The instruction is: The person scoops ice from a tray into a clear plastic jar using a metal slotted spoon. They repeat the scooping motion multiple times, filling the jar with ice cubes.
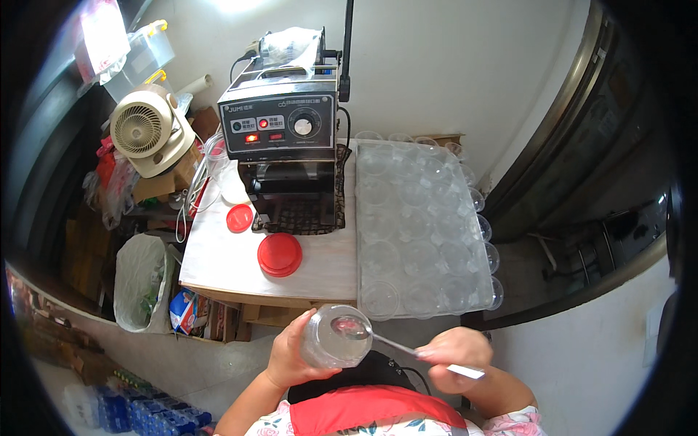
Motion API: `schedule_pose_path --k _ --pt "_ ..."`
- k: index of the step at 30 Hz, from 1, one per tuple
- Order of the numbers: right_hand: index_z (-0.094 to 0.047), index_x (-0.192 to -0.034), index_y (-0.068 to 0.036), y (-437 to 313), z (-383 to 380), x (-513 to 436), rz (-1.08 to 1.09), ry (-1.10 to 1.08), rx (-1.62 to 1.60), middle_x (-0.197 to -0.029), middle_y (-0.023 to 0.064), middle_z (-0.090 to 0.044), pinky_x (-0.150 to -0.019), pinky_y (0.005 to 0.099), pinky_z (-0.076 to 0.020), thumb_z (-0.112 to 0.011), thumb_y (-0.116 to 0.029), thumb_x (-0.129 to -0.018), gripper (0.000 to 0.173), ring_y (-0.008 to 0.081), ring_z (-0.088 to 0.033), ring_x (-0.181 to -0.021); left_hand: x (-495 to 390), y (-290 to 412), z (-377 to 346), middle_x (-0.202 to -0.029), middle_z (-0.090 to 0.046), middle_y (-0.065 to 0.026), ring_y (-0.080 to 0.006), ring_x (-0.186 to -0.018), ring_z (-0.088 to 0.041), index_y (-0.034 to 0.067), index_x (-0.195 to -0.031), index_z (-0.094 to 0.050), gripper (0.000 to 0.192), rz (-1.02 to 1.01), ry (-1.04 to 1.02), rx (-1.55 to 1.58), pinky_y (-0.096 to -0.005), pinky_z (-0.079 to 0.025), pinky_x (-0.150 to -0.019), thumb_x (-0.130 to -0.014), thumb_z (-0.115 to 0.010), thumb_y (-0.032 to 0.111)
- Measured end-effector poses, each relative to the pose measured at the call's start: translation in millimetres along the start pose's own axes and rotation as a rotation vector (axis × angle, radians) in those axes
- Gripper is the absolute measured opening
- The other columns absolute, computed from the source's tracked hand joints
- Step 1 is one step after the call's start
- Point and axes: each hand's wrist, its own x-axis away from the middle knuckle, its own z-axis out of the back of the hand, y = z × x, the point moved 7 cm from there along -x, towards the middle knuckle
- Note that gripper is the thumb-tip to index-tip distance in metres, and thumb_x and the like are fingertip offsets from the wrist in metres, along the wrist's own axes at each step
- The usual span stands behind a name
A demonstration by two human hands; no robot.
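Note:
My left hand (pixel 289 349) grips a clear, round jar (pixel 332 354) by its side, tilted with its mouth towards me. In my right hand (pixel 459 357) is a metal spoon (pixel 393 344), held by the handle. Its bowl lies at the jar's mouth and shows a red reflection; how deep it sits inside I cannot tell. The jar looks slightly cloudy, and its contents are unclear. Beyond my hands, a large red lid (pixel 279 255) and a smaller red lid (pixel 239 218) rest on the white tabletop (pixel 322 267).
A black JUMI sealing machine (pixel 278 128) with lit red lights stands on the table. Several clear plastic containers (pixel 420 229) stand in rows to the right. On the left are a beige fan (pixel 147 128), cables and a bag-lined bin (pixel 139 286). Blue packs (pixel 147 411) sit on the floor.

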Motion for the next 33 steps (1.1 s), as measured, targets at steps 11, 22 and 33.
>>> schedule_pose_path --k 11,22,33 --pt "-0.064 -0.083 -0.002 19 14 7 -0.362 0.175 0.005 -0.069 0.0090 -0.066 -0.050 0.0267 -0.0489 -0.063 -0.008 -0.086 0.007 0.0178 -0.063 -0.053 -14 15 -15 -0.128 -0.054 -0.0211 -0.0368 -0.110 -0.059 0.005 -0.138 -0.033 0.110 -0.075 -0.045 -0.022 -0.0417 -0.048 -0.094 -0.050 -0.092 0.035" --pt "-0.059 -0.088 0.002 38 49 32 -0.599 0.486 -0.118 -0.081 0.0099 -0.064 -0.050 0.0266 -0.0504 -0.056 -0.019 -0.096 0.022 0.0141 -0.063 -0.057 -23 10 -27 -0.127 -0.055 -0.0201 -0.0357 -0.109 -0.060 0.005 -0.138 -0.032 0.110 -0.072 -0.084 -0.009 -0.0409 -0.048 -0.093 -0.050 -0.091 0.036" --pt "-0.060 -0.089 0.001 74 96 79 -0.543 0.570 0.235 -0.078 0.0079 -0.063 -0.055 0.0269 -0.0500 -0.056 -0.020 -0.096 0.022 0.0142 -0.062 -0.057 -19 -9 -24 -0.124 -0.057 -0.0184 -0.0322 -0.110 -0.060 0.003 -0.137 -0.034 0.110 0.058 -0.074 -0.005 -0.0389 -0.049 -0.094 -0.049 -0.092 0.036"
